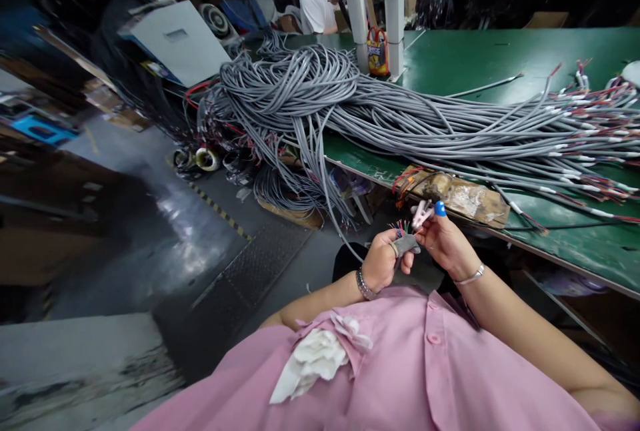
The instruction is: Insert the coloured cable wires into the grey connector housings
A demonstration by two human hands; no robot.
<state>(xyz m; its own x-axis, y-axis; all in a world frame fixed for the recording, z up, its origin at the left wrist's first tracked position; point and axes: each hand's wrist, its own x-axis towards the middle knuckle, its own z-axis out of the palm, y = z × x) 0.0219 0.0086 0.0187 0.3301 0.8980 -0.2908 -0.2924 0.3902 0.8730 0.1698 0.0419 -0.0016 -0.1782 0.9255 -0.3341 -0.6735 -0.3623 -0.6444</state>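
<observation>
"Well, what fills the most space?"

"The green table [505, 57], running along the far side. Grey cables [295, 81] lie heaped and fanned across it, their stripped ends at the right."

"And next in size?"

"A pale grey box [183, 41] at the heap's left, then a taped wooden block [465, 197] on the table's near edge."

"Any writing?"

"On the red and yellow packet [378, 54], standing by the white posts [395, 31] — large lettering, too small here for me to read surely. The blue thumb wrap [440, 209] carries a white mark, also unreadable."

"The hands?"

"Just in front of the table's near edge. The left hand [383, 259] has its thumb, in a grey cover [406, 244], pressed against the fingers, clamping the end of one cable [345, 237]. Coloured wires [400, 225] splay out above that grip."

"The right?"

"The right hand [447, 241] has its fingertips drawn together at the wires — whether they pinch one, I cannot tell. A small pale pink clip [423, 214] sits beside its thumb."
</observation>
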